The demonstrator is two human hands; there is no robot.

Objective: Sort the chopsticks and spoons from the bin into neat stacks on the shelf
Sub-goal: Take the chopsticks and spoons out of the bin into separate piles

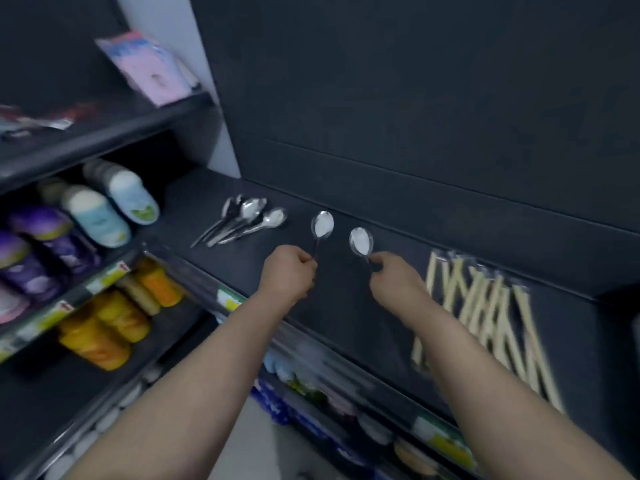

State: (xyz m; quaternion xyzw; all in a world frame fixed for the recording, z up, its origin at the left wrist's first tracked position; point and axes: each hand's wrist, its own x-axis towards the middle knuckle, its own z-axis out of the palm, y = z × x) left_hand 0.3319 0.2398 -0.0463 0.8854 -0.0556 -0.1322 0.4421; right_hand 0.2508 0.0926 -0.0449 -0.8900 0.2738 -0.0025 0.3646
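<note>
- My left hand [289, 271] is curled shut around the handle of a spoon [322, 225], bowl up and pointing away from me, so I can see which way it faces before I lay it down.
- My right hand [391, 277] pinches a second spoon [361, 241] low on its handle, bowl likewise up and forward; the two bowls sit just beside each other above the shelf [346, 299].
- I judge I hold one in each hand to match their direction and place them as a pair.
- The spoon pile [247, 216] lies to the left on the shelf, bowls toward the back wall, handles fanned toward me. It is loose rather than tidy, so these two should go on with the same heading.
- The chopsticks [491, 317] lie on the right, well apart from the spoons, in clear wrappers, keeping the two kinds separate.
- The bin is not in view.
- Both held spoons look clear of the shelf, though blur makes it hard to tell.
</note>
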